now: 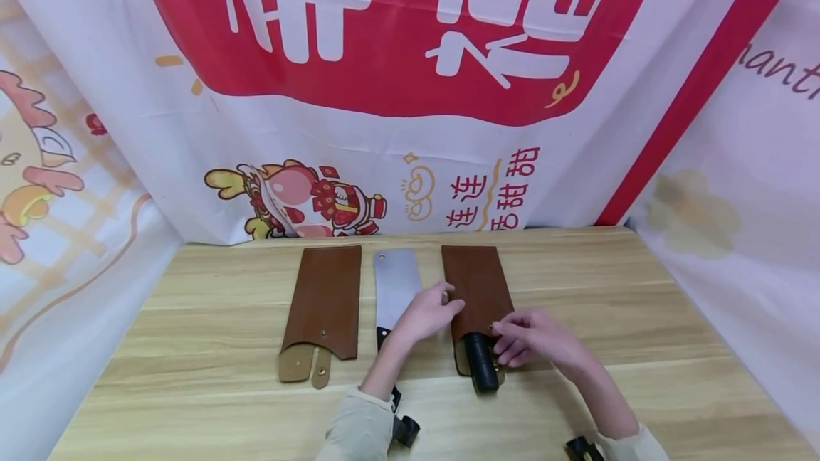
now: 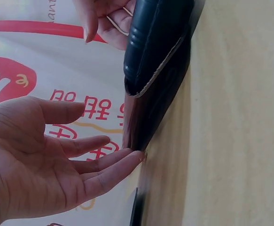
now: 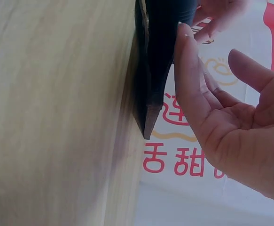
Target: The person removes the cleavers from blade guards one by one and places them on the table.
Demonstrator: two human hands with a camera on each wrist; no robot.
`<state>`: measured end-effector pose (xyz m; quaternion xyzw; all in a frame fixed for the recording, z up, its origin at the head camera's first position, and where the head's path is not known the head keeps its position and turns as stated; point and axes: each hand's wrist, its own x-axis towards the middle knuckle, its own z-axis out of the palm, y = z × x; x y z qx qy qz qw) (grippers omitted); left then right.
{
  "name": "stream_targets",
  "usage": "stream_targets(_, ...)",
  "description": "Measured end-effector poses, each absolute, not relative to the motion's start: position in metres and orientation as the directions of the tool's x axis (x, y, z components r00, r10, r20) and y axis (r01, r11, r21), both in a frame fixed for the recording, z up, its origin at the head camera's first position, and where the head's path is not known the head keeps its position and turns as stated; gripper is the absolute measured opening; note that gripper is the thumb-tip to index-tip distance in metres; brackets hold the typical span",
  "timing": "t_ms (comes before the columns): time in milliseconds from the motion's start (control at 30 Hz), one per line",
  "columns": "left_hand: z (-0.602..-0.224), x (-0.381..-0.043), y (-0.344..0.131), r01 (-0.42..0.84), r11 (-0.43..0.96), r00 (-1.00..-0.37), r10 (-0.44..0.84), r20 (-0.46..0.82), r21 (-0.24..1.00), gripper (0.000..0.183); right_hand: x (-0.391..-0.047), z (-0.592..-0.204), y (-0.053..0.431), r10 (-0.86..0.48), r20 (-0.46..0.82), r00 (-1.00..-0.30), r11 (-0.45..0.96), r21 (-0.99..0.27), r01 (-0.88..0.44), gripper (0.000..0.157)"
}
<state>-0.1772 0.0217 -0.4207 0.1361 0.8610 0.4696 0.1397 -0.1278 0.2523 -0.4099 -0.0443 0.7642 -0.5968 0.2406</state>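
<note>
A brown leather knife sheath (image 1: 477,283) lies on the table with a black knife handle (image 1: 482,365) sticking out of its near end. My left hand (image 1: 430,315) is over the sheath's left edge, fingers extended; in the left wrist view its fingertips reach the sheath's side. On the other side, my right hand (image 1: 532,338) has its fingertips at the sheath's mouth, right beside the handle. Its fingers are loosely bent in the right wrist view, around no object. Left of this sheath lies a cleaver (image 1: 396,279) with a bare silver blade; my left forearm covers much of its black handle.
A second brown sheath (image 1: 327,297) lies farther left, its strap (image 1: 322,368) unfastened toward me. All of this rests on a light wooden table (image 1: 218,347). Printed cloth (image 1: 384,105) hangs behind the table and along both sides.
</note>
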Motion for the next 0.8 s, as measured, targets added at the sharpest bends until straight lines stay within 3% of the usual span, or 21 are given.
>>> stream_targets(800, -0.4309, -0.1772, 0.0312, 0.012, 0.479, -0.936, 0.315, -0.159, 0.878, 0.054, -0.1237, -0.4166, 0.2438, -0.403, -0.37, -0.837, 0.371, -0.902, 0.22, 0.028)
